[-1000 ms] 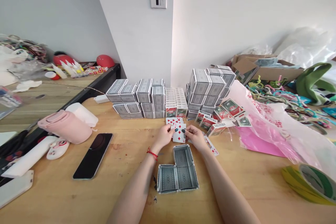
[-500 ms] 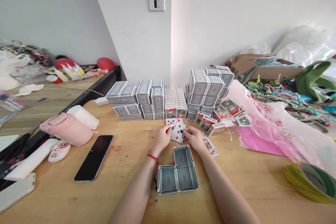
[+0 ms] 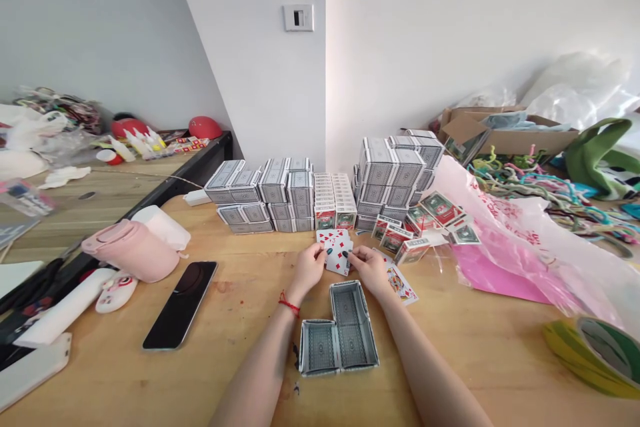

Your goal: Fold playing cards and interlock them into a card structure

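Between my two hands are several playing cards [image 3: 337,259], face up, with red diamonds and hearts showing. My left hand [image 3: 311,265] pinches their left side, thumb on top. Gripping the right edge, my right hand [image 3: 370,268] has its thumb across the cards. Beside my right wrist a face card [image 3: 400,282] lies on the table. Nearer to me, between my forearms, sits an L-shaped tray [image 3: 354,330] made of folded playing cards with grey patterned backs. Straight behind the cards stand two stacks of card boxes [image 3: 334,197].
Block stacks built of cards stand at the back left [image 3: 260,197] and back right [image 3: 393,177]. Loose card boxes [image 3: 413,243] lie right of centre. A phone [image 3: 181,305], a pink cup [image 3: 133,250], tape [image 3: 597,353] and pink plastic [image 3: 505,273] lie around.
The view has tilted slightly upward, so things sit a little lower. Both hands stay on the cards, with only a small shift of the fingers.
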`<state>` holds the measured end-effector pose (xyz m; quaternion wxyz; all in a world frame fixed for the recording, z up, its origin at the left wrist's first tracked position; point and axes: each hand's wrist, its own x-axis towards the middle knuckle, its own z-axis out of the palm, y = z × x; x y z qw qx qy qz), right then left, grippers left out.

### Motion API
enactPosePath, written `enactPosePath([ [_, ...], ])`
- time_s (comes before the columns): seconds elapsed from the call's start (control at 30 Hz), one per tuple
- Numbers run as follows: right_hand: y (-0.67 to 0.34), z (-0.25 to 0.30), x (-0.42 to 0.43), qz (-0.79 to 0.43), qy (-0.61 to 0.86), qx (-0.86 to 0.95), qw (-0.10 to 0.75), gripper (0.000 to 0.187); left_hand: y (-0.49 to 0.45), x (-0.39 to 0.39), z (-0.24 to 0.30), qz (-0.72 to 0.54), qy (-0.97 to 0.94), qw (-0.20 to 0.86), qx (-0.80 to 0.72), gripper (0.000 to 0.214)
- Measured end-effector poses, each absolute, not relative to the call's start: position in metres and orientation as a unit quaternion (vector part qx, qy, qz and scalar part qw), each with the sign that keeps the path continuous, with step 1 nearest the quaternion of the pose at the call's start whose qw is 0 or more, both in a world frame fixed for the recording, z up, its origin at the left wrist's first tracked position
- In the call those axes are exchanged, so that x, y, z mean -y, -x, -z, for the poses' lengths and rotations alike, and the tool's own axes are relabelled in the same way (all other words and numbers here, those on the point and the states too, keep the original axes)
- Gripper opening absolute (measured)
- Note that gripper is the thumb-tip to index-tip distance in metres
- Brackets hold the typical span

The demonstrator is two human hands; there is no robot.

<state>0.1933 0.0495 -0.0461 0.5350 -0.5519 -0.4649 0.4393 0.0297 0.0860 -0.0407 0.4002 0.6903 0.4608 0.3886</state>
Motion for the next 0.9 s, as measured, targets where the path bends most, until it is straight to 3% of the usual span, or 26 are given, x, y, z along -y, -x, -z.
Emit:
enactPosePath([
  [0.43,-0.189,0.041,-0.044,-0.342,0.591,0.511,0.522,0.032,-0.029,-0.076,0.036,-0.402,-0.705,0.336,-0.477,0.026],
  [0.9,-0.175,0.038,-0.035,-0.117,0.603,0.673,0.412,0.03,-0.038,-0.078,0.039,-0.356,-0.719,0.223,-0.554,0.029],
])
